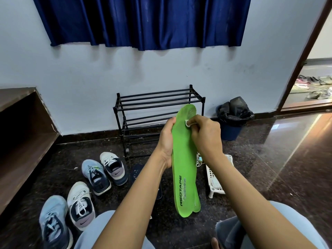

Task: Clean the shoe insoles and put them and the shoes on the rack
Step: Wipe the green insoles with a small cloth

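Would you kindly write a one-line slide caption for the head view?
Left hand holds green insoles while right hand rubs the front one with a white wipe, shoe rack behind.

A blue curtain [142,22] hangs on the far wall [86,74]. A bin [230,131] lined with a black bag [235,112] stands far right against it. Nearer, a white tray [208,177] lies on the dark floor [269,168]. A wooden bench [21,123] runs along the left.

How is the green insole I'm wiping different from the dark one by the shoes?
The green insole is held upright in the left hand, the right hand pinching a white wipe against it. The dark insole lies flat on the floor, untouched. Green bears lettering, while dark shows pale specks. Both are loose insoles.
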A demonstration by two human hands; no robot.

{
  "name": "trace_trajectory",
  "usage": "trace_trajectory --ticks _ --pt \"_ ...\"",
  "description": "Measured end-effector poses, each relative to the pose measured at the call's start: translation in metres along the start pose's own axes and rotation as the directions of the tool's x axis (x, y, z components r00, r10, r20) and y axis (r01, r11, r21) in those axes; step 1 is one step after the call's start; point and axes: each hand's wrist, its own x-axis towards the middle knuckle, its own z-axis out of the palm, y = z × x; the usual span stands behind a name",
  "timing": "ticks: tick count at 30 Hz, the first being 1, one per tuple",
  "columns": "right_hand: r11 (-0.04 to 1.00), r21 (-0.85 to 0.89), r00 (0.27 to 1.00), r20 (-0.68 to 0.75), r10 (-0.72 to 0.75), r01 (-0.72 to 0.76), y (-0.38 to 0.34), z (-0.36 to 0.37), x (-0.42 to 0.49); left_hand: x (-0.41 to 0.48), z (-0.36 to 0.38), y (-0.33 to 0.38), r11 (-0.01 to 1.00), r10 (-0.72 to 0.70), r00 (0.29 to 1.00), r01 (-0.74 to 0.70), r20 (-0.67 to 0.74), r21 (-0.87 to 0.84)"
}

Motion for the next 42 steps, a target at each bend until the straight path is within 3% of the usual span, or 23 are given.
trace_trajectory --ticks 6,14,20,27,32,36,42 --pt "0.998 0.038 0.993 0.106 -0.058 0.054 -0.003 0.005 -0.017 -0.001 -0.009 0.007 1.000 0.013 0.999 -0.014 -0.031 -0.028" --pt "0.998 0.036 0.999 -0.016 -0.048 0.049 0.001 0.000 -0.001 -0.004 -0.001 0.002 1.000 -0.022 1.000 0.022 -0.013 -0.004" --pt "0.994 -0.006 0.991 0.075 -0.111 0.111 -0.001 0.009 -0.015 -0.001 -0.004 0.002 1.000 -0.011 0.998 0.012 -0.054 0.013" --pt "0.998 0.061 1.000 0.011 0.029 -0.030 0.004 0.003 0.001 -0.004 0.002 0.000 0.999 -0.023 1.000 0.023 0.003 0.023" --pt "0.999 0.036 0.998 0.053 -0.039 0.037 0.001 0.004 -0.010 -0.002 -0.005 0.002 1.000 -0.003 1.000 0.003 -0.031 -0.001" --pt "0.999 0.050 0.994 0.112 -0.008 0.002 0.001 0.008 -0.014 -0.002 -0.006 0.001 1.000 -0.009 0.999 0.009 -0.043 0.001" --pt "0.999 0.037 1.000 -0.026 0.011 -0.010 0.003 0.000 0.001 -0.003 -0.001 -0.001 1.000 -0.029 1.000 0.029 0.012 0.005"
